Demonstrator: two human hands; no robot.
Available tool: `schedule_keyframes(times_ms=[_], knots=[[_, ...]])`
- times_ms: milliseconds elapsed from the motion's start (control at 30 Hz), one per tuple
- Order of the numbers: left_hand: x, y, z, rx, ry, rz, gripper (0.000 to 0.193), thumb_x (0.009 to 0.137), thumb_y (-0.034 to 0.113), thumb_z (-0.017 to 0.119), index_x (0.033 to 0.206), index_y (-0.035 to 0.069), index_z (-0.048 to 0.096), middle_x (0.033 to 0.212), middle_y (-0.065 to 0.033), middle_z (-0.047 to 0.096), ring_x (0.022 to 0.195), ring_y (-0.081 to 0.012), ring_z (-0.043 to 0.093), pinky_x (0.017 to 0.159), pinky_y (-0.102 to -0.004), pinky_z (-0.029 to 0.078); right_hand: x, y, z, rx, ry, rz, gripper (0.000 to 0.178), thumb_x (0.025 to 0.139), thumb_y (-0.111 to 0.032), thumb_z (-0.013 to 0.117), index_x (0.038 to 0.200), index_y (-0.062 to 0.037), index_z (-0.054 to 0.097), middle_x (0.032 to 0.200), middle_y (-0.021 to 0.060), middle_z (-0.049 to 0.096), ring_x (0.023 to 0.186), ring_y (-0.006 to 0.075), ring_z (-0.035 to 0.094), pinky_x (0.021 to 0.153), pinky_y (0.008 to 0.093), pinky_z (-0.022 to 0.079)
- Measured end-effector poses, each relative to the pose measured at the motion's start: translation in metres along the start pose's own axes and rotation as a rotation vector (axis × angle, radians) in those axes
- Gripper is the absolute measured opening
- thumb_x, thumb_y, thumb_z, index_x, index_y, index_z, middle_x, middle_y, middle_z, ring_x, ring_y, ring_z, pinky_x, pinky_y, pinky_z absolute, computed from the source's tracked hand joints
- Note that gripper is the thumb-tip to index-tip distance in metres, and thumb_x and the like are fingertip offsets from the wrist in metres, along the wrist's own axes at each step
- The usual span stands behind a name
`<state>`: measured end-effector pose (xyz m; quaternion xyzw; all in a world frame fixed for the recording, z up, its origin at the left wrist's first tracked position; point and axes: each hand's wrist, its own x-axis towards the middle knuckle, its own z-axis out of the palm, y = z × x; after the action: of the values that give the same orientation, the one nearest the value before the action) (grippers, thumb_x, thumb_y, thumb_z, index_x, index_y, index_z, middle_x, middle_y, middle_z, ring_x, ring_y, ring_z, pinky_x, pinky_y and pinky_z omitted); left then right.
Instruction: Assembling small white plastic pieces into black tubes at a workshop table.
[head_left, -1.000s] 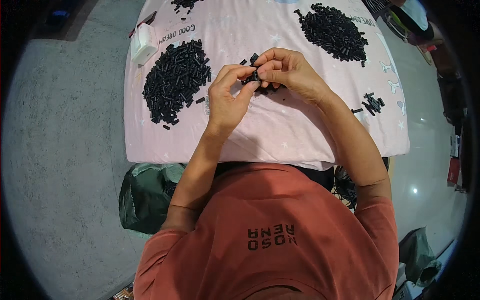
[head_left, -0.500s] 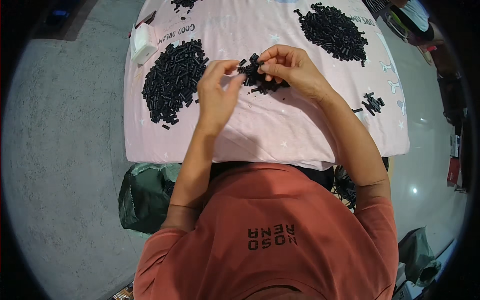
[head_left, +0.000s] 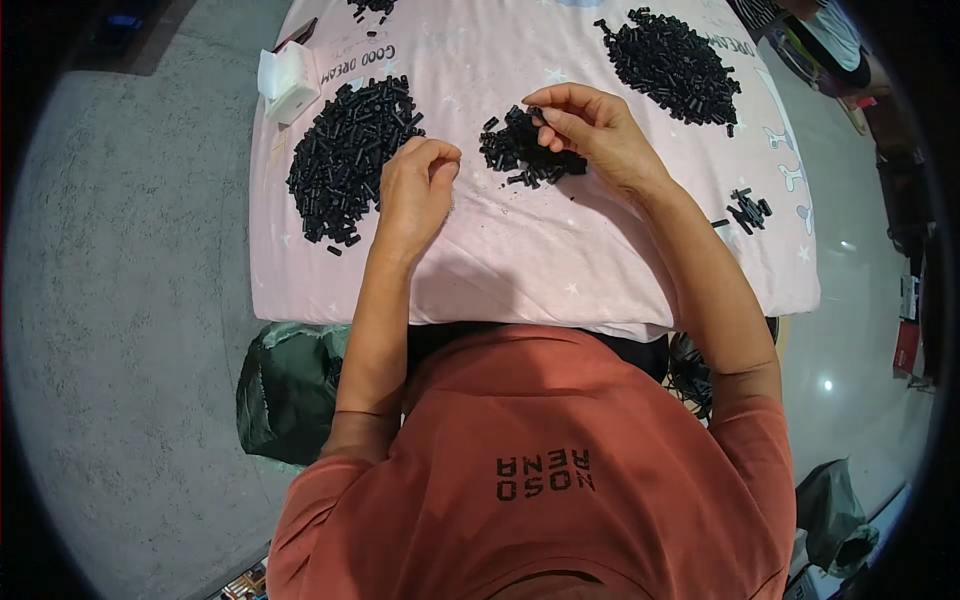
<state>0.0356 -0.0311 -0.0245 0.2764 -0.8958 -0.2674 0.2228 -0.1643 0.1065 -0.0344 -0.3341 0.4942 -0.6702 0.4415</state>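
Observation:
Small black tube-like pieces lie in heaps on a pink cloth-covered table (head_left: 500, 270). My left hand (head_left: 415, 190) is at the right edge of the big left heap (head_left: 345, 165), its fingers curled in. What those fingers hold, if anything, is hidden. Over the small middle heap (head_left: 525, 155), my right hand (head_left: 600, 140) pinches thumb and forefinger together around what looks like a small black piece (head_left: 539, 117). The two hands are apart, with part of the middle heap showing between them.
Another large heap (head_left: 675, 70) sits at the far right, and a few loose pieces (head_left: 748, 210) lie near the right edge. A white tissue pack (head_left: 292, 88) stands at the left edge. Below the table's left corner is a dark green bag (head_left: 290, 395). Another person (head_left: 830, 40) is at upper right.
My left hand has moved left, away from the middle heap to the left heap, and its fingers have curled in. My right hand has shifted slightly right and remains pinched.

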Motion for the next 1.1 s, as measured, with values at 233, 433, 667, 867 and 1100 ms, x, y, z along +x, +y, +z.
schedule_keyframes(times_ms=[233,433,667,867,1100], knots=[[0.016,0.01,0.014,-0.005,0.048,0.111,0.014,0.081,-0.001,0.063,0.094,0.0,0.069,0.088,-0.0153,0.066,0.081,-0.0324,0.065,0.074,-0.038,0.05,0.002,0.005,-0.003,0.024,-0.039,-0.024,0.02,0.1,-0.008,0.052,0.111,0.0021,0.065,0.081,0.0007,0.063,0.07,0.0042,0.057,0.066,0.017,0.048],[0.027,0.005,0.028,0.132,0.043,0.207,0.015,0.082,0.003,0.064,0.095,0.0,0.069,0.088,-0.0149,0.066,0.079,-0.0292,0.065,0.074,-0.0347,0.05,0.004,0.008,-0.002,0.053,-0.062,-0.001,0.019,0.1,-0.007,0.052,0.112,0.0017,0.064,0.084,0.0012,0.064,0.073,0.0045,0.059,0.069,0.0176,0.051],[0.021,0.009,0.023,0.113,-0.001,0.148,0.011,0.081,0.003,0.065,0.091,0.002,0.068,0.087,-0.0134,0.065,0.084,-0.0309,0.064,0.079,-0.0405,0.047,0.0,0.003,0.003,0.046,-0.071,0.067,0.018,0.1,-0.009,0.054,0.114,-0.0011,0.062,0.088,-0.0008,0.062,0.077,0.0041,0.058,0.076,0.018,0.05],[0.016,0.052,0.009,-0.228,0.03,0.217,0.022,0.081,0.001,0.067,0.103,0.0,0.066,0.091,-0.0133,0.065,0.082,-0.0242,0.065,0.076,-0.0318,0.051,-0.001,0.01,-0.004,0.037,-0.149,0.003,0.011,0.098,-0.01,0.057,0.107,-0.0043,0.059,0.085,0.0004,0.062,0.075,0.0055,0.057,0.07,0.019,0.047],[0.014,0.055,0.011,-0.161,0.022,0.271,0.014,0.083,0.0,0.066,0.097,-0.001,0.067,0.091,-0.0131,0.066,0.079,-0.0241,0.065,0.072,-0.0318,0.051,-0.001,0.008,0.001,0.007,-0.185,-0.001,0.01,0.097,-0.012,0.06,0.104,-0.0047,0.059,0.081,0.0003,0.062,0.072,0.006,0.057,0.069,0.0197,0.047]])
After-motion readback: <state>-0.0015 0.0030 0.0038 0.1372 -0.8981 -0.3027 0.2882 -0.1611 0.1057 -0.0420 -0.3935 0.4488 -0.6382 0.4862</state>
